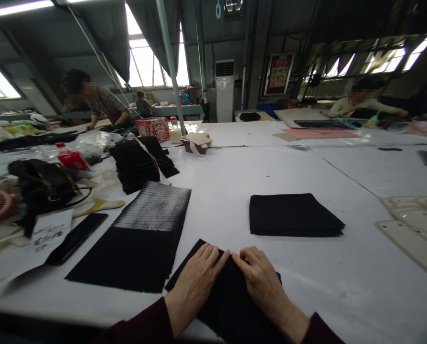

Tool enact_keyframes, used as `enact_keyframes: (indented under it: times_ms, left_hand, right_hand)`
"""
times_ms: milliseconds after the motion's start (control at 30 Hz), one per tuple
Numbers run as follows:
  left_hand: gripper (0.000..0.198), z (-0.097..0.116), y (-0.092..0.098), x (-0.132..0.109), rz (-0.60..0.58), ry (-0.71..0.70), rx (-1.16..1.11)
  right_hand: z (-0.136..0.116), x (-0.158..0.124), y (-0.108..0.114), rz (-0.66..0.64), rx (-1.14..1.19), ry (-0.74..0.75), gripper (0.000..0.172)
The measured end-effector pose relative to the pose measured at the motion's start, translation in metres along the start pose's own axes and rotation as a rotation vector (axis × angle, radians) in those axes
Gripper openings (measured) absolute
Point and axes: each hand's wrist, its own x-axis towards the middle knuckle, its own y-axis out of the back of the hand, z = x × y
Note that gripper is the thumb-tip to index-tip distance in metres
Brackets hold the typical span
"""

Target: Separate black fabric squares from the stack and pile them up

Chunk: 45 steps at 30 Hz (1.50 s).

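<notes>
A black fabric piece [231,296] lies at the table's front edge, under both hands. My left hand [199,272] presses on its upper part, fingers bent over the far edge and the index finger reaching right. From the other side, my right hand [258,272] bends its fingers at the same edge, and the two hands' fingertips almost meet. What sits beneath the fingers is partly hidden. To the left is a fanned stack of black pieces [127,258] with a shiny grey ribbed band [156,205]. A neater black stack [294,215] rests beyond my right hand.
At left are a phone [79,236], a paper with handwriting [50,231], a black bag [43,184], a red-labelled bottle [70,156] and a tied black bundle [140,162]. Cream panels [414,224] lie at right. Other people work at the far tables.
</notes>
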Motion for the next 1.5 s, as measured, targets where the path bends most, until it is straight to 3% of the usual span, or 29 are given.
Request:
enact_keyframes:
  times_ms: [233,767,1000,1500]
  left_hand:
    - [0.048,0.007,0.003,0.006,0.014,-0.04,-0.009]
    - [0.057,0.034,0.007,0.018,-0.055,-0.063,0.036]
    - [0.054,0.041,0.005,0.022,0.004,-0.08,0.01]
    - [0.052,0.058,0.01,0.03,-0.011,-0.131,0.002]
  right_hand:
    - [0.006,-0.009,0.003,-0.01,0.005,-0.013,0.038]
    - [0.016,-0.029,0.022,0.008,-0.024,-0.028,0.036]
    - [0.02,-0.036,0.029,-0.007,0.013,-0.026,0.032]
    - [0.032,-0.051,0.043,-0.067,0.025,-0.027,0.033]
